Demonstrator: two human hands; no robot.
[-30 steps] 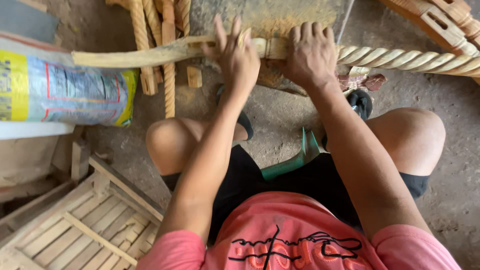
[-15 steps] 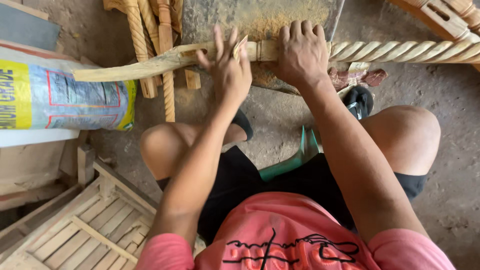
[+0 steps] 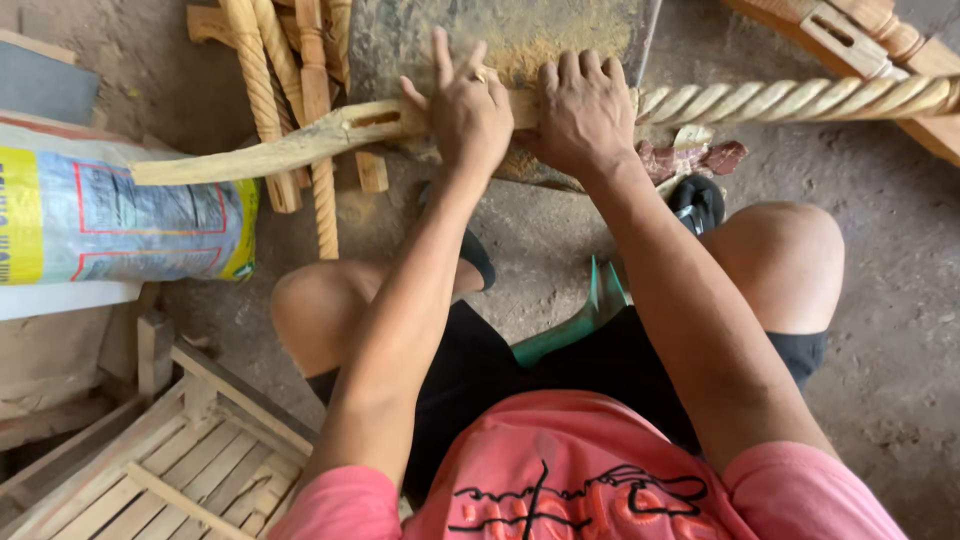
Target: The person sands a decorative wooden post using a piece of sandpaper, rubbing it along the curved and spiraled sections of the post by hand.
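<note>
Left hand (image 3: pixel 468 108) pressed flat on carved wooden leg (image 3: pixel 330 135), fingers spread wide; right hand (image 3: pixel 583 110) curled gripping it; long axis left-right, twisted end pointing right.

Workshop setting, seen from above. The floor (image 3: pixel 880 330) was bare, dusty grey-brown earth or concrete, strewn with fine sawdust. At 12 o'clock stood a worn grey block (image 3: pixel 500 40) dusted with yellow sawdust. At 11 o'clock lay a bundle of twisted wooden spindles (image 3: pixel 270 90). At 9 o'clock a printed yellow-and-blue sack (image 3: pixel 120 215) rested on its side. At 7 o'clock sat a slatted wooden frame (image 3: pixel 170 480). At 1 o'clock lay further wooden framing (image 3: pixel 850 35). Light was soft and even.
</note>
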